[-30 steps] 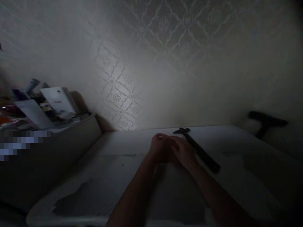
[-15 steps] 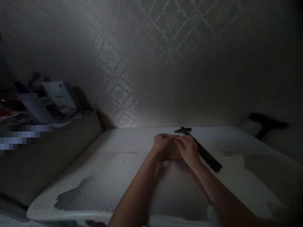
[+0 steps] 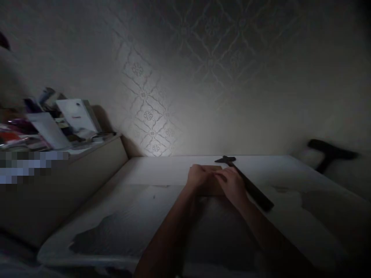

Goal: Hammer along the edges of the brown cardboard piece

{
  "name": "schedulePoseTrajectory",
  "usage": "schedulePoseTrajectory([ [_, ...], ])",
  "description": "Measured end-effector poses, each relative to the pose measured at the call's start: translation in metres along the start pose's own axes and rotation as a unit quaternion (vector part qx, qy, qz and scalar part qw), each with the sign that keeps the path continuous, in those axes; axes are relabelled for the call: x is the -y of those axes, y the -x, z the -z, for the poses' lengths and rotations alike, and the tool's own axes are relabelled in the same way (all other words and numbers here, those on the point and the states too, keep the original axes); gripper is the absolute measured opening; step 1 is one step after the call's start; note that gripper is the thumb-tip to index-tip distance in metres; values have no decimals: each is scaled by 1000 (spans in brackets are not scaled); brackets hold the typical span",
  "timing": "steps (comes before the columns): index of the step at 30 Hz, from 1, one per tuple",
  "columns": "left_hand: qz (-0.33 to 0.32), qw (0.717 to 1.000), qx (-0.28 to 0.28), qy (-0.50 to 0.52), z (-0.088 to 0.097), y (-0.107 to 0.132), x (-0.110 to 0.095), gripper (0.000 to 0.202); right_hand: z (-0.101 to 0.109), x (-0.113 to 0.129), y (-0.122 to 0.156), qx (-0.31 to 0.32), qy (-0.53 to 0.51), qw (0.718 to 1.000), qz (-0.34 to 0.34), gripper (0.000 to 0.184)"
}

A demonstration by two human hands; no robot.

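A flat brown board [image 3: 211, 189], wood-like in the dim light, lies on the white table beneath both hands. My left hand [image 3: 198, 177] is over its left part, fingers curled inward. From the right, my right hand [image 3: 232, 180] reaches in with thumb and fingertips pinched together. The two sets of fingertips meet above the middle of the board; whatever is between them is too small and dark to make out. Just right of my right hand lies a hammer [image 3: 255, 191], its dark head at the far end and its handle slanting toward me.
The worn white table [image 3: 162, 170] has peeled grey patches and meets a patterned wall [image 3: 232, 116]. At left, a cabinet [image 3: 95, 162] bears a white box [image 3: 77, 116] and clutter. A blurred black T-shaped object [image 3: 330, 154] stands at the right edge.
My hands have shifted slightly toward me, so the board's far edge now shows. The light has moved: the wall is brighter and the near table darker. The hammer lies as before.
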State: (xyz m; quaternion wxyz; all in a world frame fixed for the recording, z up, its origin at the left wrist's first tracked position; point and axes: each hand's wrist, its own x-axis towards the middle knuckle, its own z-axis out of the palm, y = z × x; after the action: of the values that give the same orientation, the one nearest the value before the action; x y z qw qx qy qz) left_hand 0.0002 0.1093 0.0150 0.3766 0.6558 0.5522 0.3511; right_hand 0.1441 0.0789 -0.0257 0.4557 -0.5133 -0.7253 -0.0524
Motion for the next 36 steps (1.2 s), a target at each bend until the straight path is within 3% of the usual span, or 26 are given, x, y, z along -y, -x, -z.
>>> schedulePoseTrajectory([
  [7,3,999,34,-11,5,-3,1,17,-1,-2,0,10,2,1000,-1,19],
  [14,-9,994,-54,-95,1,-8,11,20,0,-4,0,50,57,996,-40,24],
  [22,24,969,-35,-242,-3,-10,13,24,-1,-4,2,74,85,992,-49,23],
  [36,25,963,-5,-269,-5,-14,15,26,-1,-5,0,91,95,990,-49,24],
])
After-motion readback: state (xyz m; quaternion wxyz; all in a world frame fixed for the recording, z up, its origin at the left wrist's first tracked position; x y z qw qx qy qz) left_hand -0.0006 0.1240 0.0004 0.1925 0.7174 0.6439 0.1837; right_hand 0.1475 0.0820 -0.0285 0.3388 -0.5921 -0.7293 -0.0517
